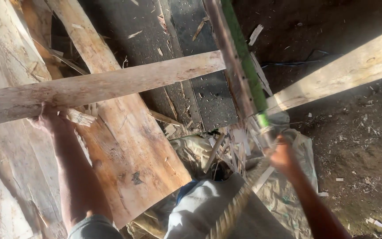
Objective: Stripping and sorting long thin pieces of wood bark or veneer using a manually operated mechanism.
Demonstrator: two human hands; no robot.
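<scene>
My left hand (pixel 48 118) grips the lower edge of a long pale wooden plank (pixel 111 84) that runs across the view from the left. My right hand (pixel 283 156) is closed around the handle end of a long tool with a green blade (pixel 244 57), motion-blurred, which rises toward the top middle. The tool's blade crosses the plank's right end. A second pale plank (pixel 345 71) slants up to the right behind the tool.
Wide wooden boards (pixel 129 150) and logs (pixel 5 53) lie under my left arm. A dark ridged sheet (pixel 208 88) covers the floor at the middle. Wood splinters (pixel 233 148) and a crumpled sack (pixel 288 194) sit near my knee. Bare dirt (pixel 359 155) with chips spreads to the right.
</scene>
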